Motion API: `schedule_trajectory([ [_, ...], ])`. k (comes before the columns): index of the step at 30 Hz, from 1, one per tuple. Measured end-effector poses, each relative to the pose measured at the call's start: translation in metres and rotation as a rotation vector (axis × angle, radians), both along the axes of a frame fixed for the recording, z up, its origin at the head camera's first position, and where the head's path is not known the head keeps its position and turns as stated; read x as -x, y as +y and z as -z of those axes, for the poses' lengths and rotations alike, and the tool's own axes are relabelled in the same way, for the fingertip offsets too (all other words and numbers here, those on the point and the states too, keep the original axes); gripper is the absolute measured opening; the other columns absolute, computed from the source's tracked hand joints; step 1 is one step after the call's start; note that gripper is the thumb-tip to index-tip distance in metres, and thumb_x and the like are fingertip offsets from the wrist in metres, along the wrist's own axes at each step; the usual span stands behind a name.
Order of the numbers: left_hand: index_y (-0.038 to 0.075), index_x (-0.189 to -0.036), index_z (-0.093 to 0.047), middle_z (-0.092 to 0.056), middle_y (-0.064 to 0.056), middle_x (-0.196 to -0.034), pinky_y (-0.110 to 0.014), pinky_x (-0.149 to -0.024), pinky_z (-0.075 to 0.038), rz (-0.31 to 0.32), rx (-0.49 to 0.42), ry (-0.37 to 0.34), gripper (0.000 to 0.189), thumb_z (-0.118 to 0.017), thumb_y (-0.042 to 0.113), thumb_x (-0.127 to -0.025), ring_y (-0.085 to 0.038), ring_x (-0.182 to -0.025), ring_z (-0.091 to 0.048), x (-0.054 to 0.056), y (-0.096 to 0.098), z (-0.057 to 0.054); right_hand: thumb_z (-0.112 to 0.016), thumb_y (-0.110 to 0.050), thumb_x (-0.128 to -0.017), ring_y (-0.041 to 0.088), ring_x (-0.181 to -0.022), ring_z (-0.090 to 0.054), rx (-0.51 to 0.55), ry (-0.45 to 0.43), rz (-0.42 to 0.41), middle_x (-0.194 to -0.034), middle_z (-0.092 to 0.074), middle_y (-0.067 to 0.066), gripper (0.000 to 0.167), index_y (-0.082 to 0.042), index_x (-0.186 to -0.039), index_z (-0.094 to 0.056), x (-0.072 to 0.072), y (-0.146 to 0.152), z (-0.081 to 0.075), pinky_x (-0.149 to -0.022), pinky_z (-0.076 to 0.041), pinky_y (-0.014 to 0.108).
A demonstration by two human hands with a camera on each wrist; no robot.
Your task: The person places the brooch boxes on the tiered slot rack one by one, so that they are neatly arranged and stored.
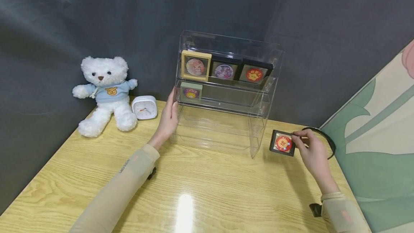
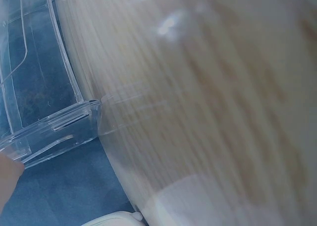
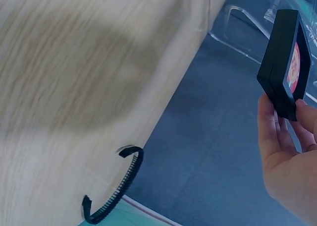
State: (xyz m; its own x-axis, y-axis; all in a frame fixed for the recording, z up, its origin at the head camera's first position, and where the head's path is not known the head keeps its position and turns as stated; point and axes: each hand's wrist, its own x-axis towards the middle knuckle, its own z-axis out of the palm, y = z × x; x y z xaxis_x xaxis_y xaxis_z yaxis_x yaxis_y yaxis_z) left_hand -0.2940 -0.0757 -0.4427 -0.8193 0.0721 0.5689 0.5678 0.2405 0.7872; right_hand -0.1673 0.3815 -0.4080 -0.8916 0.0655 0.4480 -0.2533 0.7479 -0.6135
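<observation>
A clear acrylic display stand (image 1: 220, 109) stands on the table. Against its left side rests my left hand (image 1: 167, 118), its fingers fairly straight; the left wrist view catches just a bit of that hand (image 2: 9, 179) beside the stand's clear edge (image 2: 62, 129). To the right of the stand, my right hand (image 1: 313, 154) pinches a black square display frame (image 1: 283, 143) by its right edge, between thumb and fingers. Inside the frame is a round red and gold piece. The right wrist view shows the frame (image 3: 280, 57) almost edge-on, above the fingertips.
On the stand are a yellow frame (image 1: 196, 65), two black frames (image 1: 255, 74) and a small green frame (image 1: 191, 92) one tier below. A white teddy bear (image 1: 111, 94) and a white clock (image 1: 144, 107) sit left. A black toothed headband (image 1: 330, 143) lies behind my right hand.
</observation>
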Motion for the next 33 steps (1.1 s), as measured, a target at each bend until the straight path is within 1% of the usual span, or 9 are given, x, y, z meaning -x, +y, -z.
schedule_trajectory([
  [8, 0.006, -0.172, -0.016, -0.023, -0.017, -0.175, -0.04, -0.131, -0.021, 0.004, 0.007, -0.005, 0.057, -0.028, 0.005, -0.117, -0.032, -0.159, -0.026, -0.001, 0.0, 0.0, -0.066, 0.005, -0.104, -0.022, -0.09, -0.056, 0.054, 0.045, 0.006, -0.117, -0.069, 0.028, 0.014, 0.013, -0.115, -0.063, -0.002, -0.009, -0.007, -0.078, -0.048, 0.0],
  [12, 0.005, -0.172, -0.018, -0.024, -0.016, -0.175, -0.041, -0.131, -0.021, 0.006, 0.0, 0.001, 0.056, -0.028, 0.005, -0.117, -0.031, -0.159, -0.026, 0.001, 0.0, 0.001, -0.066, 0.003, -0.105, -0.022, -0.09, -0.056, 0.053, 0.06, 0.033, -0.119, -0.069, 0.026, 0.016, 0.012, -0.117, -0.063, -0.002, -0.013, -0.011, -0.079, -0.047, 0.0],
  [17, 0.003, -0.171, -0.018, -0.025, -0.019, -0.174, -0.043, -0.131, -0.021, 0.011, -0.022, 0.006, 0.056, -0.029, 0.002, -0.116, -0.035, -0.159, -0.027, 0.0, 0.0, 0.0, -0.066, -0.002, -0.106, -0.019, -0.09, -0.057, 0.042, 0.069, 0.067, -0.117, -0.069, 0.02, 0.017, 0.01, -0.119, -0.065, 0.0, -0.021, -0.017, -0.078, -0.047, 0.0],
  [18, 0.002, -0.171, -0.018, -0.025, -0.021, -0.174, -0.043, -0.131, -0.021, 0.007, -0.022, 0.001, 0.056, -0.029, 0.001, -0.116, -0.037, -0.158, -0.027, 0.0, 0.001, -0.001, -0.066, -0.002, -0.106, -0.019, -0.09, -0.057, 0.046, 0.072, 0.067, -0.117, -0.069, 0.02, 0.018, 0.009, -0.119, -0.066, 0.0, -0.022, -0.018, -0.077, -0.047, 0.0],
  [19, 0.0, -0.17, -0.018, -0.025, -0.023, -0.173, -0.044, -0.131, -0.02, 0.008, -0.023, -0.005, 0.056, -0.029, 0.0, -0.115, -0.038, -0.158, -0.027, -0.005, 0.001, -0.006, -0.066, -0.003, -0.106, -0.019, -0.09, -0.057, 0.044, 0.075, 0.07, -0.117, -0.069, 0.019, 0.018, 0.009, -0.119, -0.066, 0.001, -0.023, -0.02, -0.077, -0.046, 0.0],
  [25, 0.003, -0.171, -0.018, -0.024, -0.019, -0.174, -0.041, -0.131, -0.021, 0.009, -0.003, -0.01, 0.056, -0.028, 0.004, -0.116, -0.034, -0.159, -0.027, -0.005, 0.0, -0.005, -0.067, -0.002, -0.105, -0.018, -0.089, -0.058, 0.06, 0.113, 0.076, -0.116, -0.071, 0.018, 0.017, 0.009, -0.118, -0.067, 0.008, -0.033, -0.026, -0.078, -0.046, 0.0],
  [26, 0.006, -0.172, -0.018, -0.024, -0.017, -0.175, -0.04, -0.131, -0.021, 0.007, 0.0, -0.004, 0.056, -0.028, 0.005, -0.117, -0.032, -0.159, -0.027, 0.0, -0.001, 0.001, -0.068, -0.002, -0.105, -0.018, -0.089, -0.059, 0.072, 0.122, 0.073, -0.115, -0.071, 0.019, 0.017, 0.009, -0.118, -0.067, 0.009, -0.035, -0.027, -0.077, -0.046, 0.001],
  [29, 0.006, -0.172, -0.018, -0.025, -0.017, -0.175, -0.039, -0.131, -0.021, 0.008, -0.006, 0.005, 0.056, -0.029, 0.005, -0.117, -0.031, -0.159, -0.027, 0.0, 0.0, 0.001, -0.07, -0.002, -0.104, -0.016, -0.089, -0.061, 0.096, 0.146, 0.068, -0.113, -0.072, 0.017, 0.017, 0.008, -0.118, -0.069, 0.012, -0.04, -0.028, -0.076, -0.046, 0.002],
  [33, 0.006, -0.172, -0.019, -0.025, -0.017, -0.175, -0.041, -0.131, -0.022, 0.011, -0.013, 0.013, 0.056, -0.029, 0.005, -0.117, -0.032, -0.159, -0.028, 0.0, 0.0, 0.0, -0.071, -0.002, -0.103, -0.013, -0.089, -0.063, 0.126, 0.166, 0.052, -0.11, -0.072, 0.005, 0.018, 0.007, -0.119, -0.069, 0.017, -0.045, -0.031, -0.074, -0.047, 0.003],
])
